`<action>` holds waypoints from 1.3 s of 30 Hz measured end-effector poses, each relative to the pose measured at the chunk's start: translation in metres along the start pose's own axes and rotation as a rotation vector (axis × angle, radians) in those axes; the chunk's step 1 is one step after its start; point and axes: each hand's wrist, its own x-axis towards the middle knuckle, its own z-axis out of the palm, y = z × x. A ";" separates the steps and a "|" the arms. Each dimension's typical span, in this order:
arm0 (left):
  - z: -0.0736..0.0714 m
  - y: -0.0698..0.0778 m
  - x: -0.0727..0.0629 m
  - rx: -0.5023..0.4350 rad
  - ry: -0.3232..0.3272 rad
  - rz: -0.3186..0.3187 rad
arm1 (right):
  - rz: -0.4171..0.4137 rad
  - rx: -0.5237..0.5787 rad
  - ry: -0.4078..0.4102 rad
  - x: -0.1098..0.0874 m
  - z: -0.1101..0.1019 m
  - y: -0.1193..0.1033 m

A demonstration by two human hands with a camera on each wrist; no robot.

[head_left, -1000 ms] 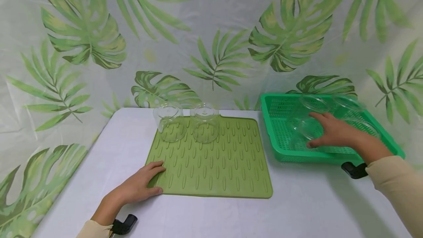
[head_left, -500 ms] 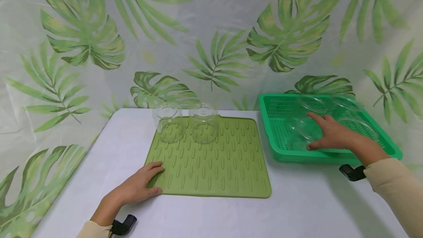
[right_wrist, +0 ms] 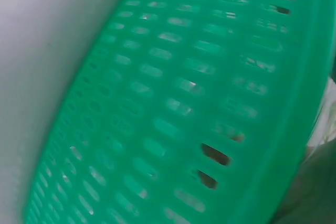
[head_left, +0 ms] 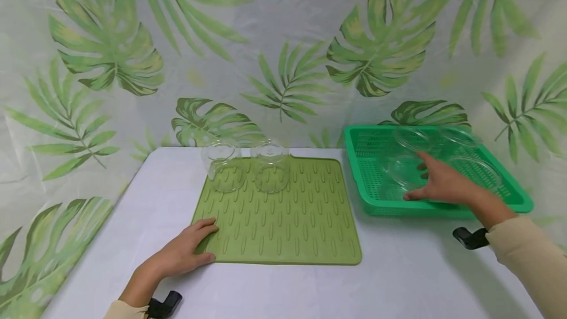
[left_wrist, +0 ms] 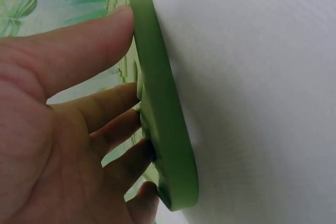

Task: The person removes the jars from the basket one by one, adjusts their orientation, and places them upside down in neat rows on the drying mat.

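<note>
1. A white cloth backdrop (head_left: 301,9) printed with green leaves hangs behind everything.
2. Before it, the white-covered bench (head_left: 248,294) carries the rest.
3. The green basket (head_left: 372,207), with slotted walls, sits on the bench's right side.
4. The flat green mat (head_left: 305,220), ribbed with short raised bars, lies just left of the basket.
5. Of the two hands, set well apart, the left hand (head_left: 186,250) rests at the mat's near-left corner, fingers extended and touching it. The right hand (head_left: 447,183) reaches over the basket's near rim, thumb and forefinger spread beside the front-left glass (head_left: 394,178); whether it grips cannot be told.
6. More clear glasses (head_left: 412,139) stand with that one inside the basket.
7. Two glasses (head_left: 271,169) stand side by side on the mat's far-left part.
</note>
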 end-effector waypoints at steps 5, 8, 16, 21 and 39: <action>0.000 -0.001 0.001 -0.011 -0.003 -0.016 | 0.005 -0.009 0.036 0.000 0.004 -0.005; 0.000 -0.002 0.001 -0.018 -0.010 -0.030 | -0.008 -0.014 0.052 0.001 0.006 -0.008; 0.001 -0.002 -0.001 -0.009 0.002 -0.012 | -0.024 0.095 0.113 -0.007 0.000 -0.021; 0.002 -0.004 -0.002 -0.009 0.011 -0.012 | -0.027 0.193 0.169 -0.016 -0.006 -0.035; 0.001 -0.002 -0.005 -0.018 0.018 -0.017 | -0.044 0.263 0.320 -0.031 -0.017 -0.041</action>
